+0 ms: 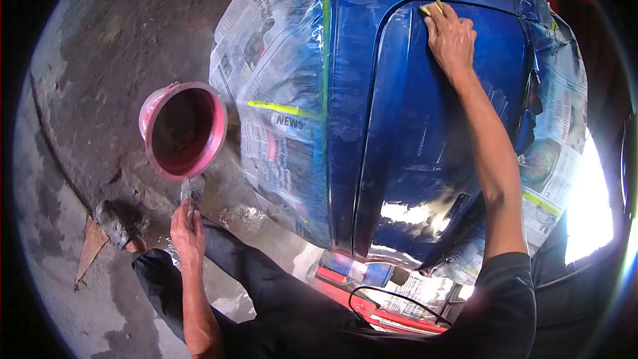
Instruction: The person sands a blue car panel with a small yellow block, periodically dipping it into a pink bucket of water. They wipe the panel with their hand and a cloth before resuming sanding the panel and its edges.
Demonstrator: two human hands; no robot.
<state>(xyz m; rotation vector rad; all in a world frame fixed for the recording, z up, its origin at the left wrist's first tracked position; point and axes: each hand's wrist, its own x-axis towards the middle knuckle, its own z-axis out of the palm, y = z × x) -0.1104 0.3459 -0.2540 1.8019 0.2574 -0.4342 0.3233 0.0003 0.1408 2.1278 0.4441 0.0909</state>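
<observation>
My right hand (450,34) presses a small yellow sanding pad (430,8) flat against the top edge of a glossy blue car panel (425,133). The pad peeks out just beyond my fingertips. My left hand (188,231) hangs low by my left knee, its fingers closed on a small wet greyish piece, maybe paper or cloth (193,189). That piece sits just below a pink bucket (184,129) standing on the ground.
Newspaper held with green tape (282,109) and clear plastic masks the car's window to the left (279,93) and the right side (561,139). The concrete floor (86,106) is wet near my sandalled foot (114,226). A red part (372,306) lies below the panel.
</observation>
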